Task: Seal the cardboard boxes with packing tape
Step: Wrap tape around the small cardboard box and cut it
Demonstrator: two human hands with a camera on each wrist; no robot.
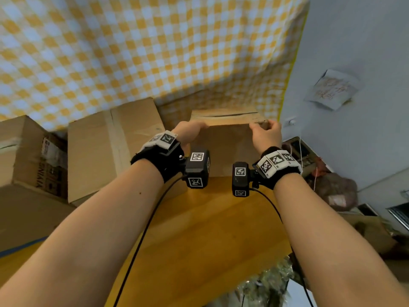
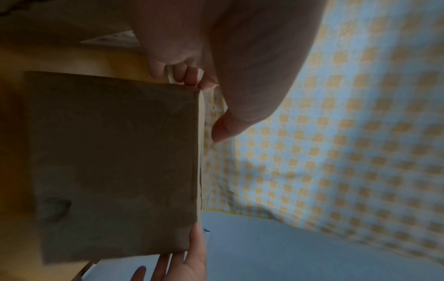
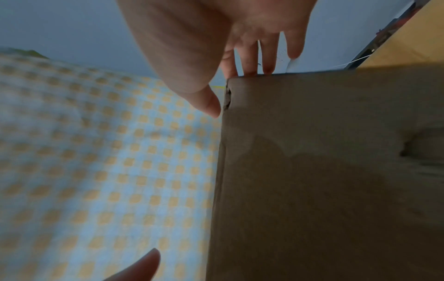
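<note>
A small brown cardboard box [image 1: 230, 147] stands on the wooden table [image 1: 199, 229], its top flaps down with a dark seam showing. My left hand [image 1: 190, 129] holds its upper left corner. The fingers [image 2: 190, 79] curl against the side and the thumb [image 2: 225, 127] reaches over the top edge. My right hand [image 1: 265, 131] holds the upper right corner, with fingers [image 3: 250, 62] down the right side and the thumb [image 3: 206, 102] at the top edge. The box face [image 2: 115, 161] [image 3: 324, 171] fills much of both wrist views.
A larger taped cardboard box [image 1: 110, 147] stands just left of the small one, and a printed box [image 1: 26, 151] sits further left. A yellow-and-white checked cloth [image 1: 155, 52] hangs behind. Bags and clutter [image 1: 336, 191] lie by the wall on the right.
</note>
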